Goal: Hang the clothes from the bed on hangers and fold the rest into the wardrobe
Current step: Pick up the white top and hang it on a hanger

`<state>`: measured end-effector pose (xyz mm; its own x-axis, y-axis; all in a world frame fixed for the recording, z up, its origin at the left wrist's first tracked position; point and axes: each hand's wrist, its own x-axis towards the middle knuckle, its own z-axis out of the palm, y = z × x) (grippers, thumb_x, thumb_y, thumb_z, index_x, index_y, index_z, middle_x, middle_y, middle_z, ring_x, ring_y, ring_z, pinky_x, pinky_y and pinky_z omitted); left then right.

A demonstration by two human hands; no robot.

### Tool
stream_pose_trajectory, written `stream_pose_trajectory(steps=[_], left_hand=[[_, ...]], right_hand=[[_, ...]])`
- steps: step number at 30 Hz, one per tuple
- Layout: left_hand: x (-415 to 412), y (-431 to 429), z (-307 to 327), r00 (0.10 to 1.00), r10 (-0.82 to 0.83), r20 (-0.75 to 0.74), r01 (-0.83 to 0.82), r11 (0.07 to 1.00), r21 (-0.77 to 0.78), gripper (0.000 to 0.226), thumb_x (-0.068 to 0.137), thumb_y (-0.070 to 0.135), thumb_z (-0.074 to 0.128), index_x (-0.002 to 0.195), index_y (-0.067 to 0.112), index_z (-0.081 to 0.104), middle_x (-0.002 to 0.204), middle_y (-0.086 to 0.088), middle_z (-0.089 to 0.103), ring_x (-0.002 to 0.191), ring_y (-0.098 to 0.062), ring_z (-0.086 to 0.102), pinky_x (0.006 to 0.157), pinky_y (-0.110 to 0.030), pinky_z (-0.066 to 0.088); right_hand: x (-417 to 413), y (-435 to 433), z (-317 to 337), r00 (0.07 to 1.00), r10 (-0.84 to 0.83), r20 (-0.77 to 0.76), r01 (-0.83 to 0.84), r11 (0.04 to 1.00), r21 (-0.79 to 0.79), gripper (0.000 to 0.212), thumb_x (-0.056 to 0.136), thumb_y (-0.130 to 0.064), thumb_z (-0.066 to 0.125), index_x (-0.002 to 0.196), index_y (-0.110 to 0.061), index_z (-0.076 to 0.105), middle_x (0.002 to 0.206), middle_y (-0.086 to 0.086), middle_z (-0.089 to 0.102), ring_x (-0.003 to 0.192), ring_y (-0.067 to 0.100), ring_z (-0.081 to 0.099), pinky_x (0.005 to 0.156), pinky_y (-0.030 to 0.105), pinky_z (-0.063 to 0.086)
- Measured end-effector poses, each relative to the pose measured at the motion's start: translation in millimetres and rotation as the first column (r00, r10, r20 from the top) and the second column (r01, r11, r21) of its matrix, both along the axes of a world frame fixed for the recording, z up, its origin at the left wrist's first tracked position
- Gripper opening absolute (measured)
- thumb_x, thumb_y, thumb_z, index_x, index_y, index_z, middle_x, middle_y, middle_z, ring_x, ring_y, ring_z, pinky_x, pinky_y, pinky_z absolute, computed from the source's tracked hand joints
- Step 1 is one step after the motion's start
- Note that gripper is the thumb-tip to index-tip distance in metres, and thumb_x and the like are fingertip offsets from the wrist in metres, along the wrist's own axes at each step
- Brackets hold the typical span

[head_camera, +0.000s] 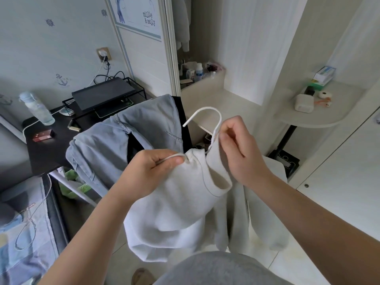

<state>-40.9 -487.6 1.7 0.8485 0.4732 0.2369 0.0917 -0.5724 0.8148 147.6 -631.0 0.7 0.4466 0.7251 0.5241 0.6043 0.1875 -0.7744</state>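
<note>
one garment is in hand and not yet hung: a pale grey-white fleece sweatshirt [174,202], soft and thick, its ribbed collar standing open and its sleeves drooping toward the tiled floor. a thin white round-hooked hanger [205,108] is partly fed through the collar, hook clear above it. the left hand [152,171] pinches what appears to be the hanger's slim arm where it enters the fabric; the right hand [240,149] pinches the hanger's stem at the collar edge. judgement: the shoulders want seating before it goes to the rail.

the open white laminate wardrobe [246,48] stands just ahead; one white garment [183,23] already hangs inside. faded light blue denim jeans [107,136], stiff and creased, lie draped over a black chair back [185,120], untouched. the bed [20,233], blue patterned sheet, shows no clothes on its visible corner. a matt black counter [47,149] stands beside it.
</note>
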Motion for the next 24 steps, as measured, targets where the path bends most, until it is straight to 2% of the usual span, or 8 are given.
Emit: stream_pose_trajectory(steps=[3, 6, 9, 11, 13, 16, 21, 24], left_hand=[[-7.9, 16.2, -0.8, 0.999, 0.053, -0.005, -0.052, 0.998, 0.04, 0.045, 0.092, 0.052, 0.055, 0.069, 0.014, 0.054, 0.062, 0.006, 0.034, 0.059, -0.008, 0.033, 0.056, -0.03, 0.03], [-29.3, 45.1, -5.4, 0.978, 0.206, 0.025, -0.206, 0.978, 0.04, 0.057, 0.089, 0.058, 0.053, 0.072, 0.003, 0.053, 0.062, 0.004, 0.036, 0.057, -0.009, 0.035, 0.053, -0.029, 0.029], [-37.0, 52.6, -8.1, 0.971, 0.239, 0.007, -0.239, 0.971, 0.024, 0.039, 0.098, 0.046, 0.056, 0.07, 0.018, 0.056, 0.06, 0.01, 0.036, 0.056, -0.007, 0.034, 0.052, -0.025, 0.029], [-32.1, 47.8, -8.3, 0.984, 0.178, 0.009, -0.178, 0.984, 0.03, 0.038, 0.103, 0.031, 0.053, 0.065, 0.031, 0.052, 0.058, 0.013, 0.037, 0.053, -0.001, 0.032, 0.05, -0.015, 0.028], [-29.6, 45.4, -7.9, 0.99, 0.137, 0.015, -0.137, 0.99, 0.008, 0.038, 0.101, 0.027, 0.05, 0.064, 0.034, 0.05, 0.057, 0.014, 0.038, 0.051, 0.0, 0.032, 0.049, -0.01, 0.028], [-34.9, 48.5, -8.3, 0.988, 0.155, -0.002, -0.155, 0.988, -0.015, 0.036, 0.098, 0.031, 0.05, 0.063, 0.04, 0.053, 0.058, 0.014, 0.039, 0.053, -0.001, 0.033, 0.052, -0.011, 0.029], [-42.1, 52.1, -13.4, 0.986, 0.165, -0.02, -0.165, 0.986, 0.002, 0.03, 0.096, 0.036, 0.05, 0.066, 0.042, 0.055, 0.059, 0.018, 0.046, 0.055, 0.003, 0.04, 0.055, -0.007, 0.033], [-41.8, 50.8, -19.7, 0.987, 0.156, -0.03, -0.156, 0.988, 0.019, 0.029, 0.094, 0.036, 0.05, 0.077, 0.014, 0.058, 0.061, 0.014, 0.045, 0.056, 0.002, 0.04, 0.056, -0.008, 0.033]], right_hand=[[4.8, -0.5, 3.5, 0.993, 0.074, -0.089, -0.078, 0.996, -0.048, 0.02, 0.092, -0.032, 0.051, 0.094, -0.012, 0.05, 0.081, -0.007, 0.059, 0.062, 0.003, 0.052, 0.065, 0.017, 0.039], [20.0, -2.5, 11.4, 0.988, -0.009, -0.156, -0.025, 0.976, -0.215, 0.026, 0.085, -0.04, 0.066, 0.094, -0.016, 0.064, 0.073, -0.016, 0.053, 0.056, -0.003, 0.047, 0.059, 0.01, 0.034], [29.9, -6.1, 14.2, 0.971, 0.158, -0.18, -0.224, 0.866, -0.446, 0.02, 0.093, -0.035, 0.067, 0.086, -0.019, 0.075, 0.053, -0.013, 0.038, 0.049, 0.003, 0.034, 0.048, 0.014, 0.027], [29.6, -5.9, 13.9, 0.966, 0.204, -0.159, -0.258, 0.81, -0.527, 0.029, 0.098, -0.029, 0.063, 0.082, -0.009, 0.076, 0.046, -0.014, 0.03, 0.043, 0.003, 0.028, 0.044, 0.013, 0.023], [28.7, -4.4, 14.2, 0.972, 0.184, -0.145, -0.233, 0.815, -0.53, 0.039, 0.1, -0.022, 0.059, 0.078, 0.01, 0.062, 0.045, -0.014, 0.026, 0.043, 0.004, 0.025, 0.044, 0.014, 0.022], [26.9, -3.0, 15.3, 0.971, 0.198, -0.136, -0.24, 0.824, -0.513, 0.044, 0.101, -0.018, 0.056, 0.063, -0.002, 0.041, 0.053, -0.013, 0.024, 0.049, 0.005, 0.023, 0.048, 0.017, 0.02], [25.8, -1.2, 18.0, 0.977, 0.168, -0.133, -0.212, 0.844, -0.493, 0.04, 0.102, -0.02, 0.053, 0.064, -0.01, 0.053, 0.047, -0.012, 0.031, 0.045, 0.006, 0.026, 0.045, 0.015, 0.023], [26.5, 0.3, 19.5, 0.985, 0.148, -0.086, -0.171, 0.858, -0.484, 0.041, 0.102, -0.022, 0.054, 0.063, -0.009, 0.054, 0.049, -0.007, 0.031, 0.046, 0.01, 0.026, 0.046, 0.02, 0.024]])
